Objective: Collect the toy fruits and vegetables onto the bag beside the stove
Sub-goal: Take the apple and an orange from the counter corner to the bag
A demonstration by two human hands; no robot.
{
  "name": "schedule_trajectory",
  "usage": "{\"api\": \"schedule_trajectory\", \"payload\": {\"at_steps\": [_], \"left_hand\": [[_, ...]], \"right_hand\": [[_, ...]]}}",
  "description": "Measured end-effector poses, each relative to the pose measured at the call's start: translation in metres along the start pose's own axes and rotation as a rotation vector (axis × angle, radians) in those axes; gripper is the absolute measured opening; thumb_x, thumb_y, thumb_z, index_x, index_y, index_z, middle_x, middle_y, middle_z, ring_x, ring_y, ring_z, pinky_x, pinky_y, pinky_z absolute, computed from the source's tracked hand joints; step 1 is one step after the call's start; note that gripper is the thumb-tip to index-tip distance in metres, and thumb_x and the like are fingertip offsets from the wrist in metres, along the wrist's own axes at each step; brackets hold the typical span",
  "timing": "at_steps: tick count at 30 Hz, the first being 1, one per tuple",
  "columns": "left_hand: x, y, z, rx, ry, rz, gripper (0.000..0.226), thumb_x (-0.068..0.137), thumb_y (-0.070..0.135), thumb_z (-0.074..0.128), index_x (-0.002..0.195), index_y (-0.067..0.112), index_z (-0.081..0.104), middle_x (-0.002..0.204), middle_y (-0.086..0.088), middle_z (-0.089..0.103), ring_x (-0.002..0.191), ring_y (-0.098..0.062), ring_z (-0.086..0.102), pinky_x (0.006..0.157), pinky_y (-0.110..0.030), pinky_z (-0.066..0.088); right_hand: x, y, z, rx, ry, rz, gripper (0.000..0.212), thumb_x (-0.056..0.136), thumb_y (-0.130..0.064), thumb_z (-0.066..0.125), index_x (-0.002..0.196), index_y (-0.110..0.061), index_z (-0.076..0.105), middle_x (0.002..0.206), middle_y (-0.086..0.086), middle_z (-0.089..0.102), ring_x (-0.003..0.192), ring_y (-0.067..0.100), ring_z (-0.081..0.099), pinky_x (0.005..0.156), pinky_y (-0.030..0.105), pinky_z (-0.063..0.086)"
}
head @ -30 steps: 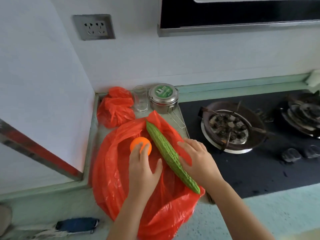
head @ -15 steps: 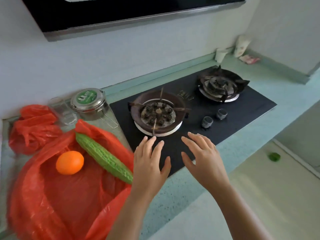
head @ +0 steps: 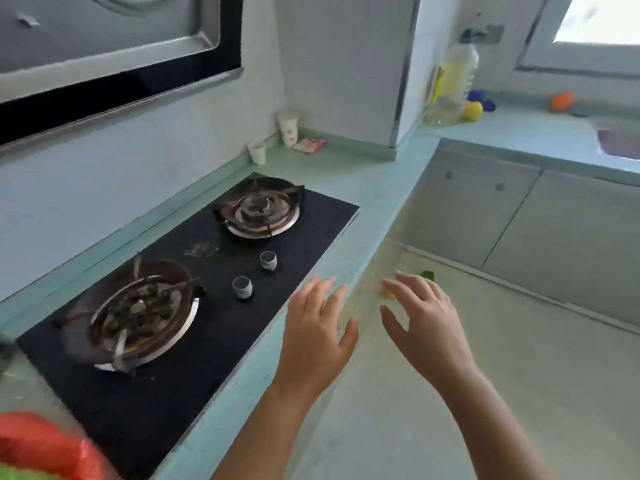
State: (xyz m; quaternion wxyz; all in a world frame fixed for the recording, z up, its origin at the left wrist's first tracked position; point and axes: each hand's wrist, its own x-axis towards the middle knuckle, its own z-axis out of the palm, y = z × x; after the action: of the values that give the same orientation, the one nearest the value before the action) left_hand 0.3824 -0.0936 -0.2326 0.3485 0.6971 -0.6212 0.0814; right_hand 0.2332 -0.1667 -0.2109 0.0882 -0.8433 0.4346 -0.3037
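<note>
Head view: both hands are empty, palms down, fingers spread. Left hand hovers over the front edge of the teal counter, just right of the black stove. Right hand is past the edge, over open floor. Red bag is cut off at the bottom-left corner, touching the stove's near-left end, with a blurred green strip at its lower edge. Small green item lies on the floor just beyond the right fingertips, near the cabinet base. Far counter by the window: yellow toy beside an oil bottle, blue pieces behind it, orange toy further right near the sink. Counter strip between stove and corner carries only two paper cups at the wall.
</note>
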Motion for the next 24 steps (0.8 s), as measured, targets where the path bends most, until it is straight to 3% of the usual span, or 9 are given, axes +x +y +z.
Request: {"api": "schedule_trajectory", "payload": {"at_steps": [4,12,24], "left_hand": [[0.031,0.051,0.039,-0.063,-0.044,0.092,0.042,0.084,0.033,0.046,0.116,0.009,0.058,0.120,-0.014,0.059,0.117,-0.033,0.050,0.096,-0.048,0.042],[0.068,0.128,0.116,-0.173,-0.157,0.241,0.042,0.083,0.034,0.046,0.117,0.010,0.057,0.121,-0.012,0.059,0.118,-0.029,0.048,0.097,-0.046,0.041],[0.162,0.169,0.243,-0.281,-0.274,0.337,0.044,0.083,0.035,0.045,0.116,0.009,0.058,0.119,-0.012,0.060,0.117,-0.028,0.048,0.097,-0.041,0.040]], "right_hand": [[-0.004,0.062,-0.034,-0.060,0.074,0.092,0.036,0.075,-0.028,0.058,0.106,-0.012,0.065,0.112,0.011,0.064,0.104,0.034,0.057,0.087,0.045,0.044],[-0.024,0.153,-0.082,-0.146,0.207,0.289,0.035,0.074,-0.025,0.059,0.105,-0.008,0.065,0.111,0.016,0.065,0.102,0.037,0.058,0.086,0.047,0.045],[0.022,0.275,-0.081,-0.212,0.237,0.469,0.044,0.078,-0.037,0.044,0.104,-0.009,0.065,0.111,0.015,0.064,0.102,0.036,0.058,0.086,0.048,0.046]]}}
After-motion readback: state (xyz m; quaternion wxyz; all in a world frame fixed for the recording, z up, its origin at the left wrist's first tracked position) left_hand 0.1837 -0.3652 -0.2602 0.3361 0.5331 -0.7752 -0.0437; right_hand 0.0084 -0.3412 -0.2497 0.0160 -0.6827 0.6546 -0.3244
